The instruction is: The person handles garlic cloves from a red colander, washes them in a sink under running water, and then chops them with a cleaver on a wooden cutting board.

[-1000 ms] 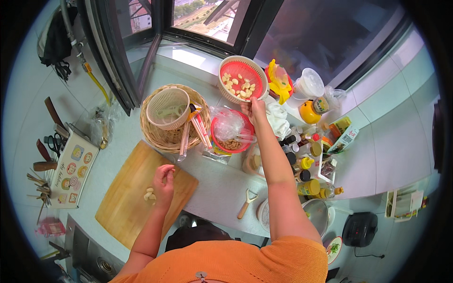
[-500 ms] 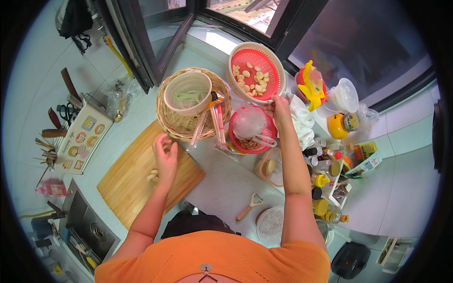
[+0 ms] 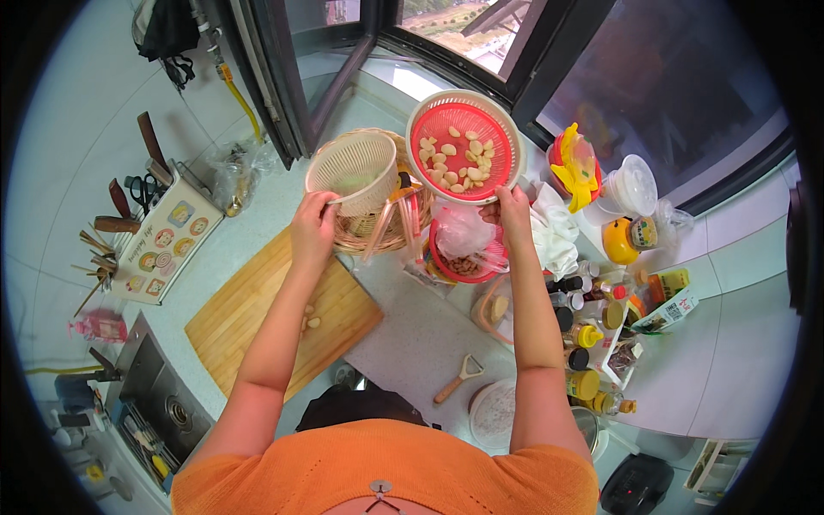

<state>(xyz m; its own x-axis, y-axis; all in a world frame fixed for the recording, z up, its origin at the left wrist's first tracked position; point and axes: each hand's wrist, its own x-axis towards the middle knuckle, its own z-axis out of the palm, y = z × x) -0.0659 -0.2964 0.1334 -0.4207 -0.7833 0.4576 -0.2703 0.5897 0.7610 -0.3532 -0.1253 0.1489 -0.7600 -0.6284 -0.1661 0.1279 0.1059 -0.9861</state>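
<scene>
My left hand pinches the near rim of a small cream plastic basket, which tilts over a round wicker basket. Something pale green shows inside the small basket. With my right hand I grip the rim of a cream colander lined with a red strainer. Pale garlic cloves lie in the red strainer. A few more cloves rest on the wooden cutting board, partly behind my left forearm. Below the colander, a plastic bag covers part of a red basket of brown nuts.
A knife block and a sink are on the left. Several bottles and jars crowd the right side, by a white cloth. A peeler lies on the near counter. Dark window frames stand behind.
My left hand has moved up from above the cutting board and taken hold of the small cream basket, now tilted. The colander in my right hand sits slightly lower in view.
</scene>
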